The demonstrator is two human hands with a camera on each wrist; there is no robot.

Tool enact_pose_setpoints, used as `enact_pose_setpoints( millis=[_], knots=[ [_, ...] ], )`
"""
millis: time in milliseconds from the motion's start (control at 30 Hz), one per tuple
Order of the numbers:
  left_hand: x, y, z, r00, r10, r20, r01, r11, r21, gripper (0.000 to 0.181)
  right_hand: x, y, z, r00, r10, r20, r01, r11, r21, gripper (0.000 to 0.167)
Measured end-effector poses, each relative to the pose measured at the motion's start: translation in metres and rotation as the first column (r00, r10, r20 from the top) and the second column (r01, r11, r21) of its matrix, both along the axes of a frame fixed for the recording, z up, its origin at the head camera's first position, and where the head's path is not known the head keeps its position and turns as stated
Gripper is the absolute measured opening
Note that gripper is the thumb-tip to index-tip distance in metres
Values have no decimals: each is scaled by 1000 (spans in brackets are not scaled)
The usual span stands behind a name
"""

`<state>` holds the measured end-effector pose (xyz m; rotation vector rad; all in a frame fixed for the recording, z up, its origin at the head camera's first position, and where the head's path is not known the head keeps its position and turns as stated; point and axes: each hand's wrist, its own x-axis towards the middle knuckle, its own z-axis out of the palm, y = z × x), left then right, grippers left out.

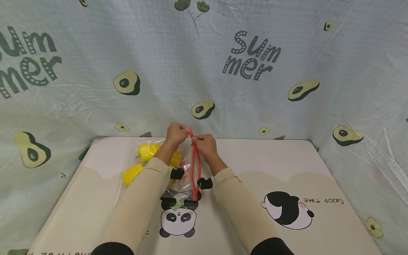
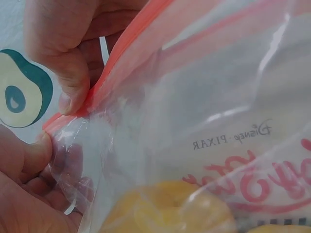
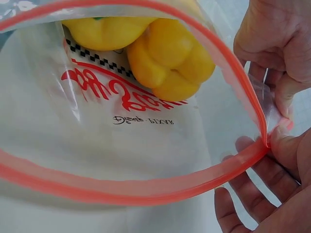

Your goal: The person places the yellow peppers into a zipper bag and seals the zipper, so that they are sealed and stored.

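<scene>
A clear zip-top bag (image 1: 185,182) with a red zip edge and red lettering lies across the table's middle. Several yellow bell peppers (image 1: 148,151) show inside it; two of these peppers (image 3: 171,58) appear through its gaping mouth in the right wrist view. At the far corner of the zip, my left hand (image 1: 176,134) pinches the end between thumb and fingers. Close beside it, my right hand (image 1: 205,145) pinches the red zip edge (image 3: 233,170) where its two sides meet. Beyond my right hand, the two sides of the zip stand apart.
The pale table top (image 1: 242,212) carries printed cartoon animals, including a panda (image 1: 178,221) near the bag's lower end. A curtain (image 1: 159,53) printed with avocados hangs behind the table and along its sides.
</scene>
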<state>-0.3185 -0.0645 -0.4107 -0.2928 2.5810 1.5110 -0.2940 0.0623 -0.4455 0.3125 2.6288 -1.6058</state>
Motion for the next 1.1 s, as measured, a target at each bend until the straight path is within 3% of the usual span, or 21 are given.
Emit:
enact_pose_setpoints(
  millis=[1100],
  knots=[
    [-6, -7, -7, 999, 32, 1, -32, 998, 57, 28, 6, 0, -9, 1000, 9, 16, -10, 999, 38, 22]
  ],
)
